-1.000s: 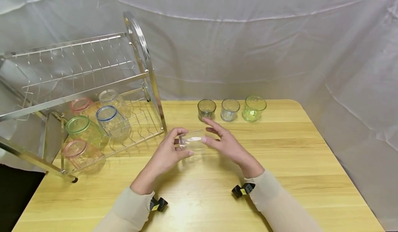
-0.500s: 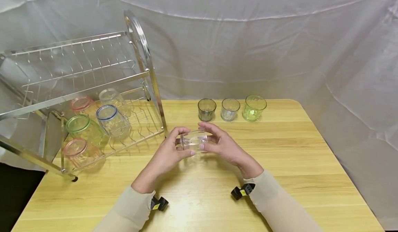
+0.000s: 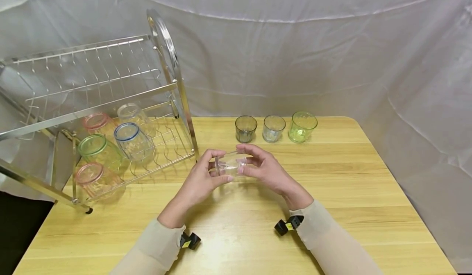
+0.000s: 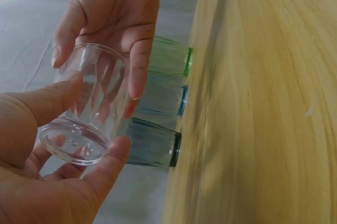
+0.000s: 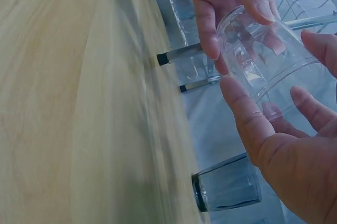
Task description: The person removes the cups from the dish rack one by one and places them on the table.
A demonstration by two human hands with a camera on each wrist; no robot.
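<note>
From the head view I saw the clear cup (image 3: 231, 165) held sideways above the counter (image 3: 332, 209), the left hand (image 3: 199, 180) curled round its base end, the right hand (image 3: 267, 170) curved about its mouth end. I judged its smooth wall could slip if either hand loosened too soon. In the left wrist view, thumb and fingertips pinched the base, so a twist might have freed it. In the right wrist view, the dark cup (image 5: 229, 184) stood beyond; a wide swing could have knocked it.
</note>
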